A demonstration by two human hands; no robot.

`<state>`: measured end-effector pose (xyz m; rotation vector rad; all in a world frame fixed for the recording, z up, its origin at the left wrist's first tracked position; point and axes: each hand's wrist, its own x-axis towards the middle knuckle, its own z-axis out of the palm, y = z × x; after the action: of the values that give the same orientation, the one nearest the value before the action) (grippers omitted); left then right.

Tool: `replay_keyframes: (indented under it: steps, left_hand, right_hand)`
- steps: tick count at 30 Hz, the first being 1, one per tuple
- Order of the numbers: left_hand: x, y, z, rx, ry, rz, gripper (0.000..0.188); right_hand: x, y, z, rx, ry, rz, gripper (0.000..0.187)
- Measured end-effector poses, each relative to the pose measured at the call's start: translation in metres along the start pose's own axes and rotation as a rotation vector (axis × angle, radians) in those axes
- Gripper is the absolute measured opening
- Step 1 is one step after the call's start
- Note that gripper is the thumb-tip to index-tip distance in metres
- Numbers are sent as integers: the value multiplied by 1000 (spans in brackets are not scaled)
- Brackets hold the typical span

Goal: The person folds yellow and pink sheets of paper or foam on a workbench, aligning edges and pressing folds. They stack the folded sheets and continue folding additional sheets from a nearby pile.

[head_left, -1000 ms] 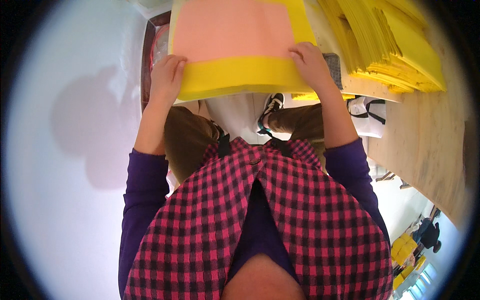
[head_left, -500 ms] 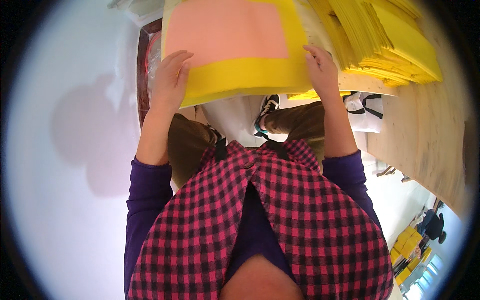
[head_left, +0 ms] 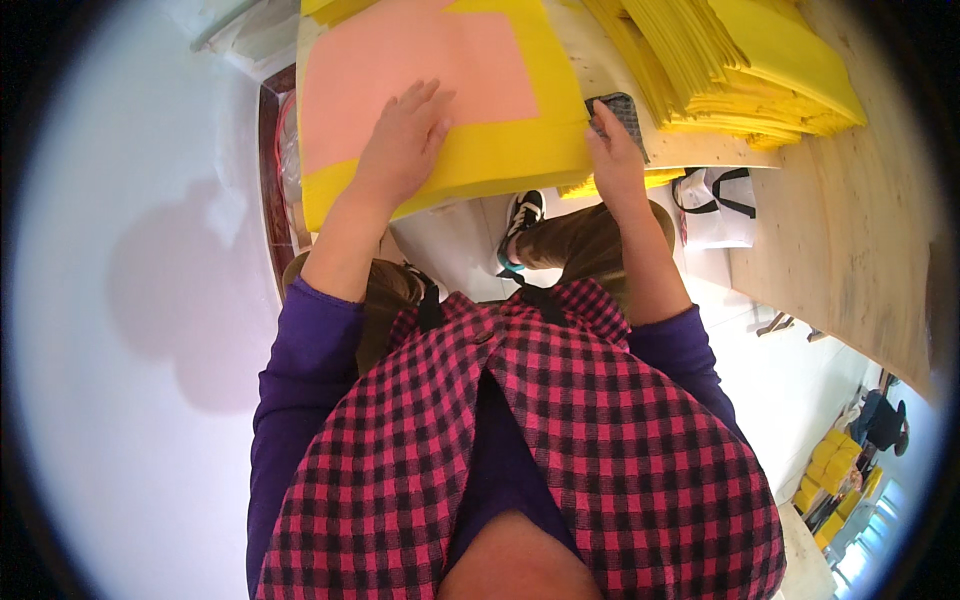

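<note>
A flat yellow fabric piece [head_left: 480,155] with a large pink panel [head_left: 350,100] lies on the wooden table in front of me. My left hand [head_left: 405,135] rests on it, fingers stretched and slightly apart, across the border of pink and yellow. My right hand [head_left: 617,165] is at its right edge, thumb and fingers apart and nothing visibly held. Partly behind those fingers is a small dark grey patterned pad [head_left: 628,118]; the hand covers some of it.
Stacked yellow fabric pieces [head_left: 780,75] stand at the far right on the wooden table [head_left: 840,250]. A white bag with black handles [head_left: 720,228] is below the table edge. A white wall [head_left: 130,330] runs along my left. Yellow bundles [head_left: 830,460] lie at the lower right.
My left hand has moved right from the fabric's left edge onto its surface. The right hand has shifted slightly left and nearer, and the grey pad has come into view.
</note>
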<state>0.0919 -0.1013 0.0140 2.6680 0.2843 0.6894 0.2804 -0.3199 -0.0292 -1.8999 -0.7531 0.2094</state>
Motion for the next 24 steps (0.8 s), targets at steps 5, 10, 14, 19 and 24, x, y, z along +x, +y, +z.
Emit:
replay_keyframes:
  steps: [5,10,14,19,24]
  left_hand:
    - [-6,-8,9,-3,-52,-8,36]
    - [-11,-6,6,42,-105,-76,39]
    - [-8,-5,4,36,-117,-66,39]
    - [-5,-7,13,44,-66,-27,37]
    - [-6,-8,14,71,-36,-4,38]
  right_hand:
    - [-4,3,10,-112,-8,-71,49]
    - [-2,9,9,-92,-6,-89,53]
    - [-3,9,11,-166,-3,-169,55]
    - [-5,10,9,-153,1,-108,55]
    - [-7,14,-4,-120,16,-13,52]
